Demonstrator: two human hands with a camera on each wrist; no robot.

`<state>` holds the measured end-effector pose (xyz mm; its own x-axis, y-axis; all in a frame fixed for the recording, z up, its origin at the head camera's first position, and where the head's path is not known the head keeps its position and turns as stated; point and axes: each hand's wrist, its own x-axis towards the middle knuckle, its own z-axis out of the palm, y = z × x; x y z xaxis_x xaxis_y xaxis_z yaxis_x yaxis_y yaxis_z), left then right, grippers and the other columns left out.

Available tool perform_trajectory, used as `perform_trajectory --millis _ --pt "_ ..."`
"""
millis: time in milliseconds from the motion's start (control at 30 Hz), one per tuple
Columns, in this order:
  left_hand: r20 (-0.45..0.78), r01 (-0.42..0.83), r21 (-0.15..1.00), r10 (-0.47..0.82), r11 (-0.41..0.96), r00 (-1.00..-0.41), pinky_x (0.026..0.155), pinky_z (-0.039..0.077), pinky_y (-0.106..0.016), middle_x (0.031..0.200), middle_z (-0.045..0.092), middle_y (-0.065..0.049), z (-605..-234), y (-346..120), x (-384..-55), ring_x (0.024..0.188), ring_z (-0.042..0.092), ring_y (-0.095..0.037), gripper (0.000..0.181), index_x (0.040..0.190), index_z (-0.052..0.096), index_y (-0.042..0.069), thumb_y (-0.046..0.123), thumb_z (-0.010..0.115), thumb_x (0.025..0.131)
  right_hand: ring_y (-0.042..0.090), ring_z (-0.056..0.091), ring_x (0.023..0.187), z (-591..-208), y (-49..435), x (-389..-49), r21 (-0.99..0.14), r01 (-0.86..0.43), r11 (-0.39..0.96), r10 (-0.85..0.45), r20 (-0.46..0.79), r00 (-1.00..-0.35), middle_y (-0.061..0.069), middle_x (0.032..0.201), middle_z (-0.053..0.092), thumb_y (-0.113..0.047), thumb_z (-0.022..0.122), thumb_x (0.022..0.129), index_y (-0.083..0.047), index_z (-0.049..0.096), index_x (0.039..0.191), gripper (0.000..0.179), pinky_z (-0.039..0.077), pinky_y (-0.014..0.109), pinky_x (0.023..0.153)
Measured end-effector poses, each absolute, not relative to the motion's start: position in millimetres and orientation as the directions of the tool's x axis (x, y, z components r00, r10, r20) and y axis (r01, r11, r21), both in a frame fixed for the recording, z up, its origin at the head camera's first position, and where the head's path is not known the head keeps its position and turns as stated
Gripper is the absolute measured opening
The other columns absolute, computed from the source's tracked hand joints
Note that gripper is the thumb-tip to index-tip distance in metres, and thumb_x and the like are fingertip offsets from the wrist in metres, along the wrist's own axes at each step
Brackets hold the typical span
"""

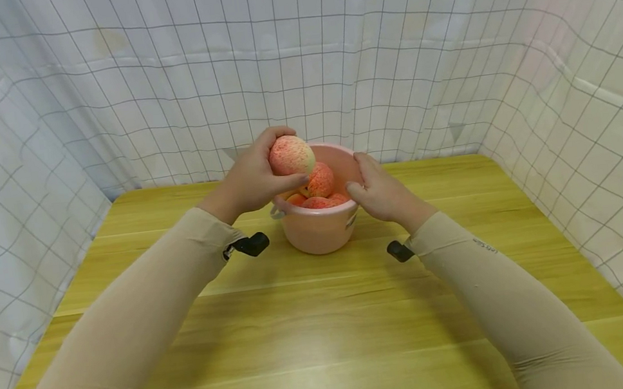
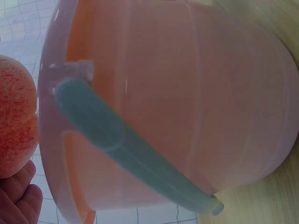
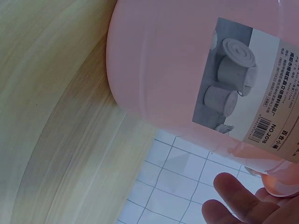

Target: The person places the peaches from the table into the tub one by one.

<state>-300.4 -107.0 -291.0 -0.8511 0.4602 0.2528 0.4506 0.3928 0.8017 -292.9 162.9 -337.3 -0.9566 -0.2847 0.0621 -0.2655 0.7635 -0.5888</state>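
Note:
A pink bucket stands upright on the wooden table, with several reddish peaches inside. Over its left rim, my left hand holds a pale yellow-and-red peach between thumb and fingers. In the left wrist view this peach shows beside the rim, with fingertips under it. My right hand grips the bucket's right rim, its thumb over the edge. The right wrist view shows its fingers near the rim and a printed label on the bucket's side.
The bucket's grey-blue handle hangs down on its left side. White grid-patterned sheeting encloses the back and both sides of the wooden table. Small black camera mounts stick out from both wrists.

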Motion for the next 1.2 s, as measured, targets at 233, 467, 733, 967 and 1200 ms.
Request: perform_trajectory --millis 233,467,733,967,1200 --pt "0.226 0.428 0.817 0.469 0.386 -0.854 0.096 0.061 -0.047 0.137 0.057 -0.009 -291 -99 -304 0.119 0.063 -0.027 0.080 0.152 0.040 0.018 0.025 0.088 0.087 0.034 0.023 0.161 -337 163 -292 -0.591 -0.253 0.766 -0.281 0.047 -0.959 0.016 0.176 0.014 -0.036 0.044 0.104 -0.002 0.008 0.169 0.082 0.026 0.055 0.129" --pt "0.226 0.434 0.814 0.478 0.386 -0.849 0.098 0.060 -0.047 0.137 0.058 -0.009 -292 -94 -304 0.119 0.063 -0.026 0.079 0.151 0.041 0.018 0.025 0.088 0.087 0.034 0.025 0.160 -337 163 -293 -0.586 -0.247 0.772 -0.274 0.044 -0.961 0.015 0.176 0.014 -0.037 0.045 0.104 -0.004 0.008 0.169 0.082 0.027 0.055 0.128" --pt "0.232 0.449 0.793 0.477 0.411 -0.848 0.101 0.059 -0.046 0.137 0.059 -0.009 -292 -91 -305 0.120 0.064 -0.025 0.080 0.152 0.041 0.018 0.027 0.087 0.088 0.035 0.025 0.160 -337 163 -293 -0.591 -0.252 0.766 -0.281 0.043 -0.959 0.015 0.176 0.014 -0.038 0.045 0.104 -0.004 0.008 0.169 0.082 0.028 0.056 0.128" --pt "0.215 0.434 0.802 0.479 0.411 -0.851 0.102 0.058 -0.045 0.137 0.059 -0.008 -291 -90 -304 0.121 0.063 -0.025 0.080 0.151 0.041 0.019 0.026 0.088 0.087 0.034 0.026 0.160 -338 165 -293 -0.593 -0.265 0.761 -0.291 0.055 -0.955 0.016 0.176 0.015 -0.036 0.045 0.104 -0.003 0.008 0.169 0.082 0.028 0.055 0.128" --pt "0.202 0.422 0.804 0.476 0.418 -0.856 0.101 0.058 -0.046 0.139 0.057 -0.009 -291 -88 -304 0.122 0.062 -0.026 0.080 0.152 0.040 0.019 0.026 0.088 0.088 0.035 0.030 0.158 -338 165 -293 -0.599 -0.290 0.746 -0.308 0.076 -0.948 0.018 0.174 0.019 -0.034 0.046 0.105 0.000 0.010 0.168 0.080 0.029 0.055 0.127"
